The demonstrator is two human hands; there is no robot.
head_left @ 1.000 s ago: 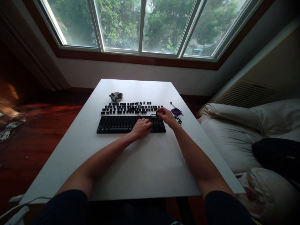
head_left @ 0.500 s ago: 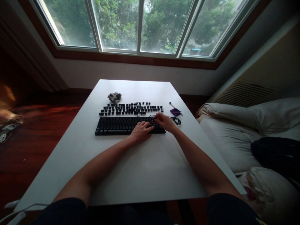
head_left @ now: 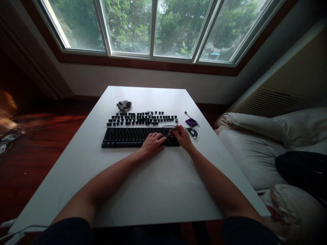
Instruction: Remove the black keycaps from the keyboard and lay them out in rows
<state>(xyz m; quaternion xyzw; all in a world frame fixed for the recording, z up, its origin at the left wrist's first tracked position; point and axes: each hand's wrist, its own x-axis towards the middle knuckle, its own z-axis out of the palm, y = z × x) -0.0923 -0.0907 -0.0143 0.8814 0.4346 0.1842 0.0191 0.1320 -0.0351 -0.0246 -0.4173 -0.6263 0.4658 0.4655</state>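
A black keyboard [head_left: 125, 136] lies across the white table, its left part bare of hands. My left hand [head_left: 152, 143] rests on its right half, fingers stretched over the keys and thumb pointing right. Close beside it, my right hand [head_left: 182, 135] is closed in a pinch above the keyboard's right end. A small thin tool [head_left: 174, 128] pokes out of that pinch; its exact kind is too small to make out. Behind the keyboard stand several rows of loose black keycaps [head_left: 138, 119].
A crumpled grey cloth [head_left: 124, 105] lies behind the keycaps. To the right are a purple cloth-like item [head_left: 191, 122], a small brush [head_left: 188, 114] and a coiled black cable [head_left: 192, 132]. A pale sofa [head_left: 245, 153] flanks the white table [head_left: 153, 197].
My right hand has turned and shifted slightly right and down, so the thin tool now shows more. My left hand stays on the keyboard, whose left end has swung slightly left.
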